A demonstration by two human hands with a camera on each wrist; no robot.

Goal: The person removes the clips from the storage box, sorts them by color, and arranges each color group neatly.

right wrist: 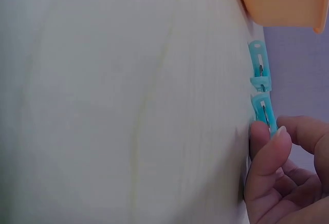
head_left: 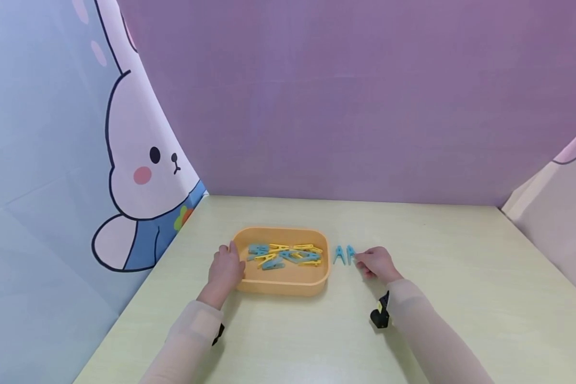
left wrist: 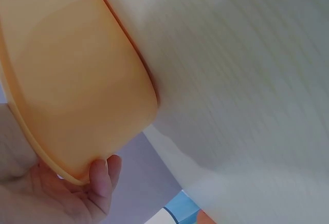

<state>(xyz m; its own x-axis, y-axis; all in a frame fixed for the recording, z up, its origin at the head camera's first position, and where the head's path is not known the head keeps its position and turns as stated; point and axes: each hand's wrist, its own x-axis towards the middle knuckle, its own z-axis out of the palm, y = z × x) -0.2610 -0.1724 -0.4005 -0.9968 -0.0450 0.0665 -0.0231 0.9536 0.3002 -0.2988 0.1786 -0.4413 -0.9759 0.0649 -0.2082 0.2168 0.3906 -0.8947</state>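
My left hand [head_left: 225, 269] grips the left rim of an orange plastic bin [head_left: 280, 288]; in the left wrist view its fingers [left wrist: 101, 179] curl over the edge. Blue and yellow clothespins lie loosely in the bin, such as a yellow clothespin [head_left: 266, 257]. Right of the bin, two blue clothespins stand side by side on the table, legs toward me. With its fingertips, my right hand [head_left: 376, 263] pinches the right blue clothespin [head_left: 350, 253]. The left blue clothespin [head_left: 339, 254] stands untouched between it and the bin.
All this is on a pale wood-grain table [head_left: 461, 277]. A purple backdrop [head_left: 355, 106] rises behind its far edge. A blue panel with a cartoon rabbit [head_left: 144, 144] borders the left side. Below my right sleeve shows a black wrist camera [head_left: 380, 314].
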